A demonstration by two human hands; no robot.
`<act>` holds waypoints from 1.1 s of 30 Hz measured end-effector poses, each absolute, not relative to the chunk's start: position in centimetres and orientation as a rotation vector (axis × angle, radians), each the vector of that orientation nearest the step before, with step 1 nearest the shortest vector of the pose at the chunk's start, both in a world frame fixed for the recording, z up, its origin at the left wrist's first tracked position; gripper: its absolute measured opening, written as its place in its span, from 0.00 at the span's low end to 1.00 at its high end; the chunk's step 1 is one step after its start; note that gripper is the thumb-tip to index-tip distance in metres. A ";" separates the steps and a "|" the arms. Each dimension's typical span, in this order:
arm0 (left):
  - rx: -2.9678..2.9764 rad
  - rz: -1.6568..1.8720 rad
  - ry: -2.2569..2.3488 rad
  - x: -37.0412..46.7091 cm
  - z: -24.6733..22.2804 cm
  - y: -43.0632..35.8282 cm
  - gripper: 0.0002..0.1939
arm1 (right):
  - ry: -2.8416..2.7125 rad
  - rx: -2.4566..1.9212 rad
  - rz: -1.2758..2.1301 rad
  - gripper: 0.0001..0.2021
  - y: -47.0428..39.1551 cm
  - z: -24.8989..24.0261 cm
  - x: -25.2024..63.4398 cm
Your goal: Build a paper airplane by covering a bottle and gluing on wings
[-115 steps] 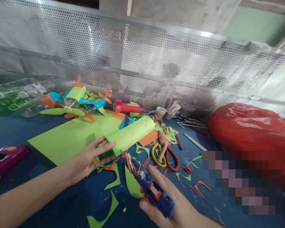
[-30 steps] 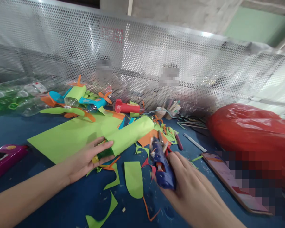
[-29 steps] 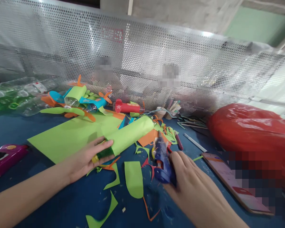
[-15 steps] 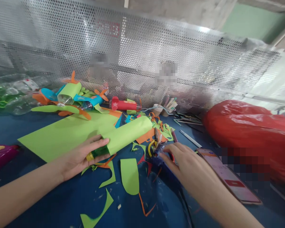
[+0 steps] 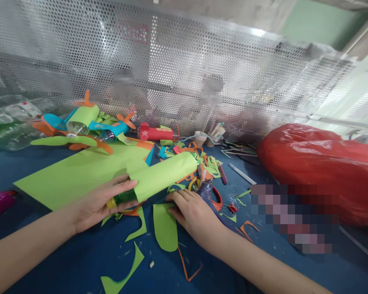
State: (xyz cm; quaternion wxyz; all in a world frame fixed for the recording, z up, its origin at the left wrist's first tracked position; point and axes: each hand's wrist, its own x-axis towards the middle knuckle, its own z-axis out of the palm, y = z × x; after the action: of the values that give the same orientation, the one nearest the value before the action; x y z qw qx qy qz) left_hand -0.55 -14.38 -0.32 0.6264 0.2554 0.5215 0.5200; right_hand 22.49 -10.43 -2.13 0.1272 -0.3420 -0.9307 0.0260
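Observation:
My left hand (image 5: 110,200) is closed round the neck end of a green plastic bottle (image 5: 125,199) with a yellow cap. Light green paper (image 5: 164,175) wraps the bottle's body, which is held tilted above the table. My right hand (image 5: 193,212) is at the upper right edge of a rounded light green paper piece (image 5: 165,228) lying flat. Its thumb and fingers are bent but apart, with the fingertips touching or just over the edge. Behind this hand, a blue glue gun (image 5: 206,191) is partly hidden, beside a red scissors handle (image 5: 217,199).
A large green sheet (image 5: 67,175) lies left, with paper-covered bottle models (image 5: 113,130) behind it. Clear bottles (image 5: 21,134) stand far left, near a purple tool (image 5: 0,204). Paper scraps (image 5: 122,271) litter the blue table. A red plastic bag (image 5: 319,171) bulks at right, before a perforated metal screen (image 5: 178,73).
My right hand has moved left from the blue glue gun to the rounded green paper piece. The left hand still holds the wrapped bottle. The view has shifted slightly.

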 end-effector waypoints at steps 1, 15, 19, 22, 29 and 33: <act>0.588 1.191 1.188 -0.5 -0.3 -14.4 0.09 | -2.709 -1.003 0.075 0.06 -10.5 -2.1 22.5; 0.714 0.984 1.141 -0.2 1.3 -15.3 0.13 | -2.427 -0.448 0.228 0.06 -12.4 0.3 23.2; 0.713 0.949 1.131 0.0 1.5 -15.4 0.15 | -2.441 -0.415 0.192 0.10 -12.3 0.5 23.2; 0.731 0.927 1.116 -0.1 1.5 -15.5 0.16 | -2.466 -0.397 0.198 0.10 -12.1 0.5 23.1; 0.718 0.926 1.118 -0.3 1.3 -15.5 0.15 | -2.483 -0.393 0.196 0.13 -12.0 0.8 23.1; 0.705 0.936 1.116 0.0 1.5 -15.4 0.12 | -2.453 -0.401 0.211 0.13 -12.1 0.7 23.0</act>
State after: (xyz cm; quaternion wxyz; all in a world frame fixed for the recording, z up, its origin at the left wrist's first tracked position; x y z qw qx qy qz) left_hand -0.05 -15.37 1.54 0.6902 0.3152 0.4990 0.4186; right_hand 23.03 -12.05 0.69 0.3179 -0.1524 -0.9324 0.0801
